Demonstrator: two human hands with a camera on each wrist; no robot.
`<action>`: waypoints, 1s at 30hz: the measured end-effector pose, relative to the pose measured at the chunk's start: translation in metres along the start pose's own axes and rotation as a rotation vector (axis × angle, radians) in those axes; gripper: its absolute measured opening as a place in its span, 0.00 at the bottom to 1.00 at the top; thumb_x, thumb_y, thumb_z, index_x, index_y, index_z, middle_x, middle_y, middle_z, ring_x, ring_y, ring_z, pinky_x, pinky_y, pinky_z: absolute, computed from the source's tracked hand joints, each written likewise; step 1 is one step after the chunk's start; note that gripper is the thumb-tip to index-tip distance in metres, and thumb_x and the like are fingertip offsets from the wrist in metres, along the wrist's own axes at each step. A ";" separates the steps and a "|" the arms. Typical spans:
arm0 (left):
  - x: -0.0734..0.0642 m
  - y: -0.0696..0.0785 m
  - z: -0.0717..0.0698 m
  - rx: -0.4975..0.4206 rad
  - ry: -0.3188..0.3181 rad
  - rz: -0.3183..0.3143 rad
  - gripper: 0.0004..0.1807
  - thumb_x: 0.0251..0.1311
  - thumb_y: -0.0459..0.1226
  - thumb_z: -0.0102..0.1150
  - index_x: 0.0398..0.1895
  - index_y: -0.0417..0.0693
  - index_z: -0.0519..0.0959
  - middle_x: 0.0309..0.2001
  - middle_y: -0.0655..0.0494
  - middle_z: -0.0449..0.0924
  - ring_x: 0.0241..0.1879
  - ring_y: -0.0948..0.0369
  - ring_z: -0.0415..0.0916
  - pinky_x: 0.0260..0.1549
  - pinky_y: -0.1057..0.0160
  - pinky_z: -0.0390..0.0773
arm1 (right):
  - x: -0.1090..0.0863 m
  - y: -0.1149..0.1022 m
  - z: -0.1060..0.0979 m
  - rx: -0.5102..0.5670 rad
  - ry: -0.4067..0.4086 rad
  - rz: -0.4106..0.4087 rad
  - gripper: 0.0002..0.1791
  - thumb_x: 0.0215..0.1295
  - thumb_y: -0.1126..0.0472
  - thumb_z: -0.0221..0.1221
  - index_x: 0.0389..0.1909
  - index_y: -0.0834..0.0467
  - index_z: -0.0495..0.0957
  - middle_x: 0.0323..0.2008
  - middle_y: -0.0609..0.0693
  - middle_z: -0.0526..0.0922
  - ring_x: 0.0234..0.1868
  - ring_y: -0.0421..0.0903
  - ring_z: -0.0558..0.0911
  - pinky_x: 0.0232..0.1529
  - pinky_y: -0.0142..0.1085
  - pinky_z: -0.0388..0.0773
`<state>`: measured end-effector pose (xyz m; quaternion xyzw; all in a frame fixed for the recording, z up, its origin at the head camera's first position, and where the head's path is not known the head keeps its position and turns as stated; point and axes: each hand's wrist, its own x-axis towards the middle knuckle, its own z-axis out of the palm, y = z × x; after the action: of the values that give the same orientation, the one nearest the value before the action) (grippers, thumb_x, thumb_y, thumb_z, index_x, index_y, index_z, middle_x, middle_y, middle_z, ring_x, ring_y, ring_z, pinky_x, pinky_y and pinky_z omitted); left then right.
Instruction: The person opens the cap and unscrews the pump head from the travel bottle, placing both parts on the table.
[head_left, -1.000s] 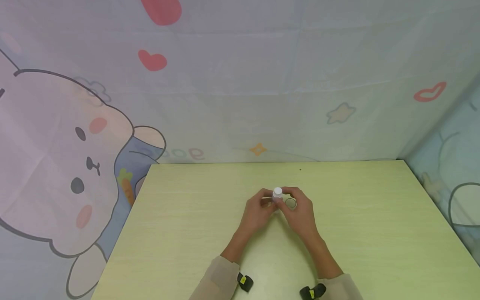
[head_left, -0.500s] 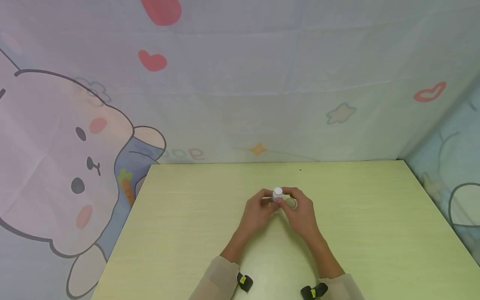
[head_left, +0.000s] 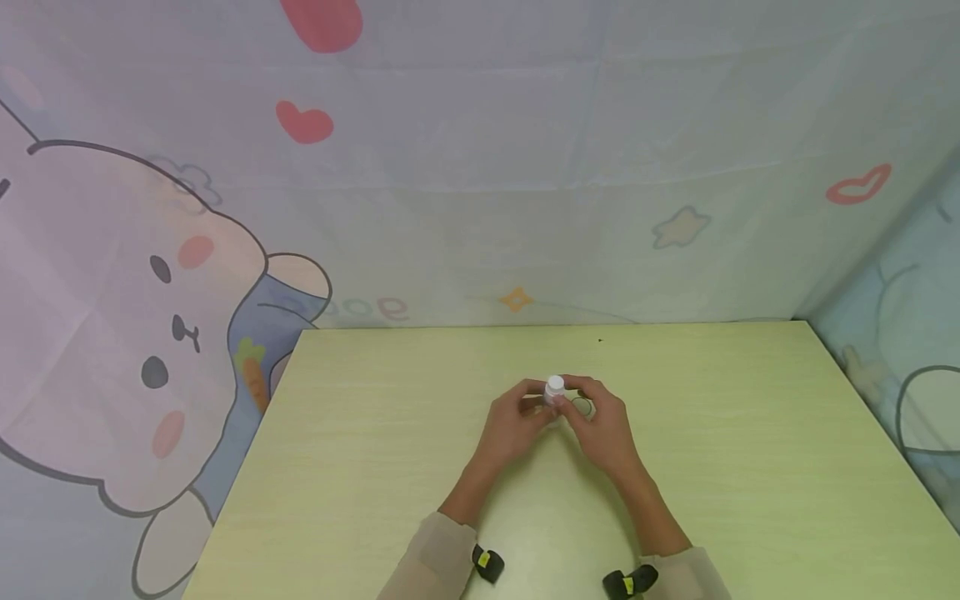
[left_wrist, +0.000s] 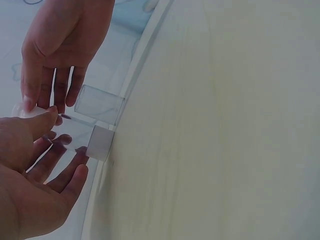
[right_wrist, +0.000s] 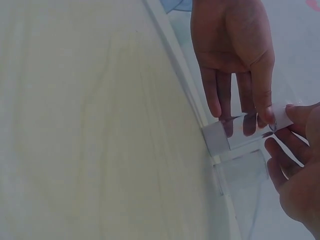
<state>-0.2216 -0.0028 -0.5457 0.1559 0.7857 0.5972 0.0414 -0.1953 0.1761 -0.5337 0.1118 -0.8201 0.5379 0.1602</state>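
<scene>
A small clear bottle [left_wrist: 77,129] with a white cap [head_left: 555,382] and a white base [left_wrist: 100,142] is upright between my hands near the middle of the table. My left hand [head_left: 512,423] holds its see-through body from the left, fingers spread behind it. On the other side, my right hand [head_left: 604,427] pinches the bottle near its cap with thumb and forefinger. Fingers partly cover the neck. Just right of the bottle, close to my right fingers, stands a clear empty-looking cylinder [left_wrist: 101,103], also visible in the right wrist view as a transparent cylinder [right_wrist: 243,172].
The pale wooden table [head_left: 375,433] reaches back to a printed cloth backdrop [head_left: 480,167]. A tiny dark speck [head_left: 600,340] lies near the table's far edge. Black wrist devices [head_left: 487,564] sit at both sleeves.
Almost nothing differs. Both hands keep their hold on the bottle with only very slight shifts, and the clear cylinder stays in place.
</scene>
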 end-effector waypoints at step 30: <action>0.000 -0.003 -0.008 -0.033 -0.043 -0.028 0.17 0.68 0.47 0.72 0.58 0.60 0.83 0.62 0.60 0.82 0.60 0.55 0.84 0.55 0.55 0.85 | 0.000 -0.002 0.001 0.023 0.016 0.013 0.16 0.72 0.59 0.69 0.57 0.59 0.83 0.54 0.52 0.87 0.59 0.53 0.83 0.64 0.51 0.77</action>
<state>-0.2243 -0.0108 -0.5468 0.1573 0.7767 0.6060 0.0692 -0.1946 0.1741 -0.5328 0.1040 -0.8131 0.5494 0.1621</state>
